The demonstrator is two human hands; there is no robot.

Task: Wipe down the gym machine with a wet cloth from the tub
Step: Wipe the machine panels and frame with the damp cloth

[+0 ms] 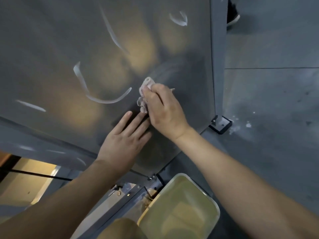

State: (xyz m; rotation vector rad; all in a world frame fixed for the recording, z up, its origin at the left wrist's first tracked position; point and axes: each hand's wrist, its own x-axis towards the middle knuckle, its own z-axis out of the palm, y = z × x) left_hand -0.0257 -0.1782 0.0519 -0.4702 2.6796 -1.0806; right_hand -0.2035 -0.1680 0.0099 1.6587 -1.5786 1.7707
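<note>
Right hand (164, 109) is gripping a bunched cloth (144, 95) against the grey machine panel (69, 49); left hand (124, 137) is lying flat, fingers straight, beside it, tub (214, 207) below.

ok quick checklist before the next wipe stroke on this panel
1. Cloth held firmly: ok, the right hand grips the cloth bunched against the panel.
2. Bracing hand: ok, the left hand lies flat on the panel with straight fingers.
3. Left hand clear of the cloth's path: not ok, it lies right beside the cloth.
4. Panel clean: not ok, white streaks show on it.
5. Tub close by for a rinse: ok, the tub sits just below the panel and holds liquid.
6. Cloth wet enough: cannot tell.
</note>
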